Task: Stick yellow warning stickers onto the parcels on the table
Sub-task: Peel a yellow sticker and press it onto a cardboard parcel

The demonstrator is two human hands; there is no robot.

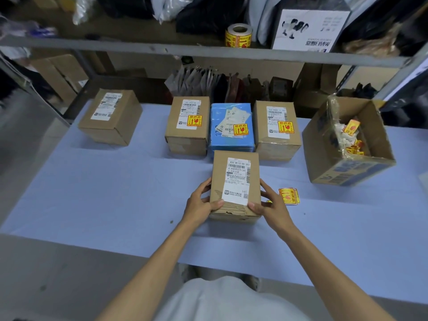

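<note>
From the head camera, both bare forearms reach forward from the bottom edge and meet at a brown parcel (235,185) standing near the middle of the pale blue desk (97,195). The left hand (201,203) clasps the parcel's left side, fingers curled along the wall and the thumb laid over the near top corner, on the lower edge of the white shipping label (238,180). The right hand (271,205) mirrors it on the right side, fingers against the wall and the thumb pressed on the near right corner. Both hands are closed on the parcel; this one carries no yellow sticker on its top.

Just right of the right hand, a small stack of yellow warning stickers (289,195) lies flat on the desk, near the wrist but apart from the parcel.

Behind the held parcel stands a row of three, close together: a brown box (188,126), a blue parcel (231,127) and another brown box (277,129), each with a yellow and red sticker on top. The held parcel's far edge sits just in front of the blue one. Well apart to the left sits a fourth brown box (111,117) with only a white label.

At the right, an open carton (347,167) holds loose yellow stickers and scraps. On the shelf (208,53) above the desk stands a sticker roll (238,35).
</note>
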